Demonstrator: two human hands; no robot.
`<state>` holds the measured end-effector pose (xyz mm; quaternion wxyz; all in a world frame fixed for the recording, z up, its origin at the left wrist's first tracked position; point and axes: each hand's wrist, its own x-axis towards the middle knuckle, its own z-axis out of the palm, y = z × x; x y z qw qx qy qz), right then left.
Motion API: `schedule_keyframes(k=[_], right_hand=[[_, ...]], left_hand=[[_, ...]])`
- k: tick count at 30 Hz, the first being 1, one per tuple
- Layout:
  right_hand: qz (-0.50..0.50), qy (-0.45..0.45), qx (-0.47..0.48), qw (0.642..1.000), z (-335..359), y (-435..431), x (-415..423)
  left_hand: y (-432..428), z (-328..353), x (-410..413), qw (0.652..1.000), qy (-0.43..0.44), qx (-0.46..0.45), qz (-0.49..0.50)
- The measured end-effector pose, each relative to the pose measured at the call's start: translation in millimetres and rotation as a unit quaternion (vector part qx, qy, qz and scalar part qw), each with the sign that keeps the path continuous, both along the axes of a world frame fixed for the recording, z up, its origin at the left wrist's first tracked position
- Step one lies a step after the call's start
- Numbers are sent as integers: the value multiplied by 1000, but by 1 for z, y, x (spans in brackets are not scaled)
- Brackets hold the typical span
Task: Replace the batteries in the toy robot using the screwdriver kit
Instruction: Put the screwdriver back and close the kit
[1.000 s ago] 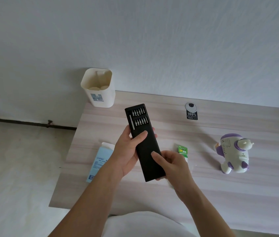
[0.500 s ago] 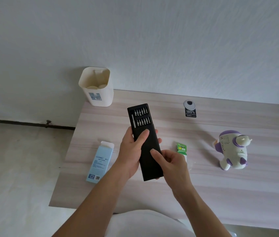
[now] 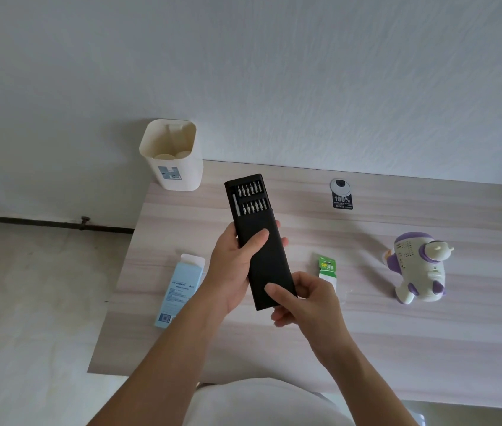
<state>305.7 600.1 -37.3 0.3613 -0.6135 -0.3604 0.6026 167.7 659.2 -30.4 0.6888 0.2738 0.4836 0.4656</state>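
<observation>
While left hand (image 3: 230, 267), right hand (image 3: 309, 301) grip screwdriver kit (image 3: 269, 262), toy robot (image 3: 418, 269) apart

Most of the kit's (image 3: 262, 253) tray is hidden in its black sleeve, and the exposed bits (image 3: 251, 198) are too small to tell apart. The left hand's (image 3: 233, 272) fingers wrap behind the kit, only their tips showing. The left forearm (image 3: 163, 358) covers the blue box's (image 3: 182, 284) near right corner, and the right hand (image 3: 308, 302) covers the battery pack's (image 3: 327, 267) near end. The table (image 3: 428, 348) is cut off at the right.

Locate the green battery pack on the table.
In the head view, the green battery pack lies on the table right of centre, between the right hand holding the screwdriver kit and the toy robot.
</observation>
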Motion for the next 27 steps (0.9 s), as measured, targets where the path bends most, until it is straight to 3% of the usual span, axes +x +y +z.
schedule_keyframes(k=[7, 18, 27], right_hand=[[-52, 21, 13, 998, 7, 9, -10], [-6, 48, 47, 998, 4, 18, -1], [-61, -85, 93, 990, -2, 24, -8]], left_hand=[[-2, 1, 13, 998, 65, -15, 18], [5, 1, 8, 998, 40, -29, -25], [0, 5, 28, 987, 155, -18, 32]])
